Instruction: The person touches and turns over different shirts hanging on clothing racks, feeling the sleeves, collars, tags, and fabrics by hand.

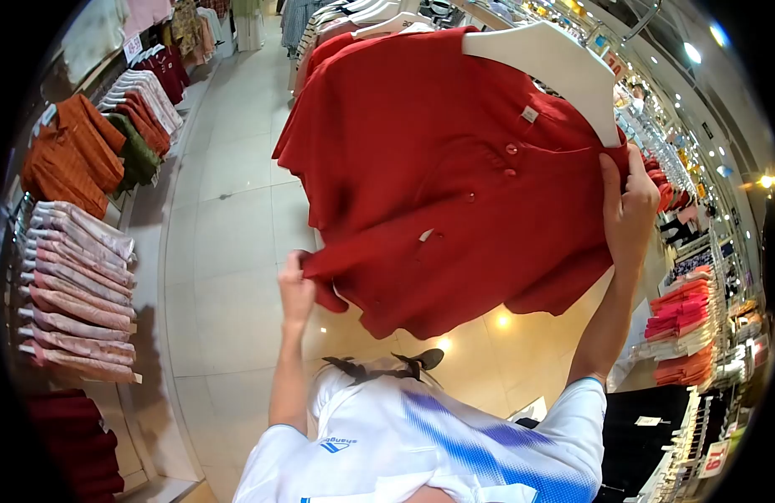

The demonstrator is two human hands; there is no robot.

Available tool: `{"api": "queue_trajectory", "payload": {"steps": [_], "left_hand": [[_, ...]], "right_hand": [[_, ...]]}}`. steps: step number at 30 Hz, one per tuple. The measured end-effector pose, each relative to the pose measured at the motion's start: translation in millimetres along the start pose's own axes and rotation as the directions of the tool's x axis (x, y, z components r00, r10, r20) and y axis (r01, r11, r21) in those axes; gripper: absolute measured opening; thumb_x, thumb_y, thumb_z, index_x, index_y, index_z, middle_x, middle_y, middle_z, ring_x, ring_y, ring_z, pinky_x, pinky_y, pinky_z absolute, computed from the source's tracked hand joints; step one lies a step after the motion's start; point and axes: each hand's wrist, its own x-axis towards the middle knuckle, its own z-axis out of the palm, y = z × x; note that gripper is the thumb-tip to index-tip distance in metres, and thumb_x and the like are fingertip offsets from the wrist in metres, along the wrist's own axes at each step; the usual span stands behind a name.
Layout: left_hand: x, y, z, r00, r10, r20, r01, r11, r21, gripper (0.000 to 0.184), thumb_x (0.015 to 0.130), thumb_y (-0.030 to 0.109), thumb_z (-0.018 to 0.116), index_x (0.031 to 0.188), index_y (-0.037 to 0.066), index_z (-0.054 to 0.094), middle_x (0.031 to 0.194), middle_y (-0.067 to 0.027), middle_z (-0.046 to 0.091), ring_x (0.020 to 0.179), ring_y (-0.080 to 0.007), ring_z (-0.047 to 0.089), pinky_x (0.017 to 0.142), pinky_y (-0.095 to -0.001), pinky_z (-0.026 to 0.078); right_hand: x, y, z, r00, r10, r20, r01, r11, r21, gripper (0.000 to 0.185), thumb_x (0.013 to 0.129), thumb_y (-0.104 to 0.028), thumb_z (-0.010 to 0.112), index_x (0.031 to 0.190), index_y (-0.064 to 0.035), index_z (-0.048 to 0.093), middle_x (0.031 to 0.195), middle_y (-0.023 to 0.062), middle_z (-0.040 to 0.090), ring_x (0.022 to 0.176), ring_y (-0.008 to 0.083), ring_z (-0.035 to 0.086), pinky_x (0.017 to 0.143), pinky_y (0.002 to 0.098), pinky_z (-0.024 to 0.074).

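Note:
A red buttoned shirt (387, 159) hangs tilted on a white hanger (551, 63) in front of me. My right hand (635, 193) is closed on the shirt at its shoulder, by the hanger's lower end. My left hand (298, 289) pinches a red edge of the same shirt at the lower left and pulls it outward. Several buttons run down the front, and a small pale label (529, 114) shows inside the collar. Whether my right fingers also grip the hanger is hidden behind the cloth.
On the left, pink garments (82, 293) and orange shirts (73, 151) hang on racks. More clothes on hangers (362, 17) stand behind the red shirt. Coral and pink garments (682, 323) and black clothing (643, 427) hang at right. A tiled floor (224, 243) runs between the racks.

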Motion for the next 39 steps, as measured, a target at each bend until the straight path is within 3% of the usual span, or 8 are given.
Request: {"api": "queue_trajectory", "payload": {"steps": [5, 10, 17, 23, 29, 32, 35, 39], "left_hand": [[28, 1, -53, 0.974, -0.105, -0.202, 0.053, 0.968, -0.246, 0.015, 0.086, -0.009, 0.044, 0.097, -0.002, 0.053, 0.081, -0.0071, 0.064, 0.072, -0.0115, 0.058, 0.067, -0.0257, 0.048], [71, 44, -95, 0.972, -0.210, -0.107, 0.110, 0.803, -0.586, 0.009, 0.094, 0.001, 0.045, 0.096, 0.000, 0.053, 0.083, -0.0058, 0.065, 0.077, -0.0073, 0.059, 0.068, -0.0225, 0.047], [142, 75, -142, 0.991, 0.048, -0.128, -0.088, 0.941, -0.326, 0.008, 0.092, 0.009, 0.054, 0.097, 0.003, 0.056, 0.079, -0.0011, 0.062, 0.069, -0.0038, 0.053, 0.060, -0.0177, 0.041], [171, 90, -145, 0.996, 0.053, -0.069, -0.077, 0.906, -0.416, 0.017, 0.095, 0.018, 0.052, 0.098, 0.003, 0.058, 0.082, 0.0019, 0.061, 0.068, -0.0023, 0.051, 0.062, -0.0176, 0.042], [174, 83, -134, 0.987, 0.024, 0.156, 0.074, 0.801, -0.594, 0.017, 0.096, 0.021, 0.049, 0.098, 0.005, 0.056, 0.084, 0.0005, 0.059, 0.074, -0.0072, 0.056, 0.067, -0.0219, 0.046], [165, 95, -110, 0.976, 0.120, 0.182, -0.006, 0.848, -0.530, 0.018, 0.097, 0.021, 0.047, 0.100, 0.005, 0.053, 0.088, -0.0046, 0.058, 0.077, -0.0110, 0.057, 0.070, -0.0241, 0.048], [150, 132, -86, 0.852, 0.332, 0.406, -0.104, 0.865, -0.490, 0.016, 0.097, 0.012, 0.037, 0.100, 0.000, 0.049, 0.096, -0.0064, 0.057, 0.087, -0.0128, 0.055, 0.077, -0.0244, 0.045], [130, 158, -75, 0.800, 0.356, 0.483, -0.127, 0.887, -0.443, 0.016, 0.093, 0.004, 0.035, 0.096, -0.001, 0.050, 0.095, -0.0051, 0.057, 0.089, -0.0128, 0.051, 0.084, -0.0233, 0.040]], "right_hand": [[2, 4, 6, 0.999, -0.049, 0.015, 0.050, 0.997, -0.067, 0.017, 0.089, -0.015, 0.059, 0.095, -0.0002, 0.055, 0.073, 0.0201, 0.059, 0.065, 0.0372, 0.058, 0.057, 0.0394, 0.0423], [2, 12, 11, 0.992, -0.060, 0.110, 0.065, 0.997, -0.047, 0.018, 0.088, -0.016, 0.059, 0.095, 0.0001, 0.055, 0.073, 0.0209, 0.059, 0.067, 0.0382, 0.058, 0.057, 0.0402, 0.0426], [-5, 22, 17, 0.976, -0.061, 0.207, 0.074, 0.996, -0.056, 0.019, 0.089, -0.015, 0.057, 0.099, 0.0019, 0.055, 0.078, 0.0235, 0.059, 0.070, 0.0402, 0.057, 0.060, 0.0414, 0.0427], [-9, 23, 14, 0.963, -0.070, 0.262, 0.078, 0.997, -0.021, 0.019, 0.091, -0.013, 0.053, 0.101, 0.0028, 0.055, 0.080, 0.0212, 0.060, 0.072, 0.0382, 0.056, 0.065, 0.0396, 0.0430], [-19, 18, 18, 0.951, -0.106, 0.290, 0.070, 0.989, 0.132, 0.017, 0.090, -0.012, 0.055, 0.099, 0.0026, 0.055, 0.077, 0.0202, 0.058, 0.068, 0.0377, 0.054, 0.062, 0.0379, 0.0429], [-22, 4, 25, 0.942, -0.171, 0.290, 0.098, 0.964, 0.249, 0.015, 0.087, -0.008, 0.058, 0.098, 0.0022, 0.054, 0.075, 0.0194, 0.056, 0.067, 0.0376, 0.053, 0.060, 0.0372, 0.0420], [-21, -7, 33, 0.920, -0.148, 0.364, 0.021, 0.944, 0.330, 0.014, 0.085, -0.007, 0.059, 0.094, 0.0017, 0.054, 0.072, 0.0181, 0.055, 0.066, 0.0366, 0.052, 0.059, 0.0365, 0.0413], [-22, -7, 44, 0.904, -0.224, 0.363, 0.075, 0.921, 0.383, 0.015, 0.086, -0.011, 0.060, 0.093, 0.0013, 0.053, 0.072, 0.0185, 0.055, 0.065, 0.0362, 0.052, 0.059, 0.0361, 0.0412]]}}
